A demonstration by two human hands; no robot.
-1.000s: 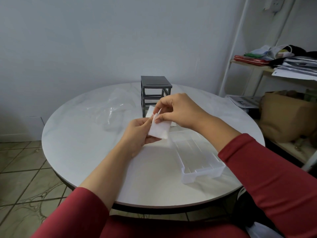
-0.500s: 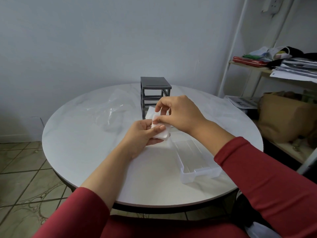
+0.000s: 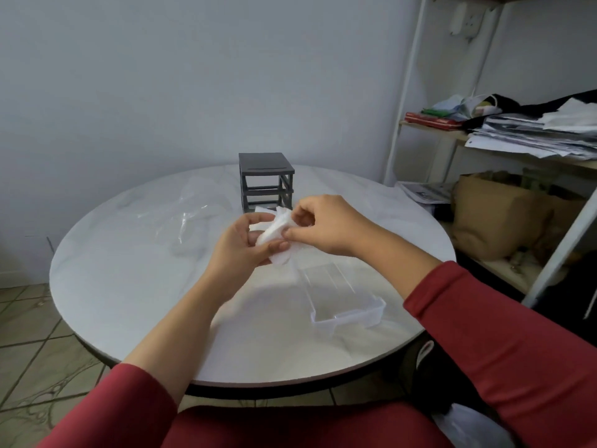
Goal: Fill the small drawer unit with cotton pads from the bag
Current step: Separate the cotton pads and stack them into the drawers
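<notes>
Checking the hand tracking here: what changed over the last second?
The cotton pads, held as a flat stack between both hands a second ago, are now bunched and rolled. The left hand wraps them from below; the right hand pinches them from the right. Clear drawer, dark drawer frame and plastic bag stayed put on the table.

Home room: round table (image 3: 129, 286), tiled floor (image 3: 29, 350), shelf (image 3: 484, 140) of papers (image 3: 529, 137).
</notes>
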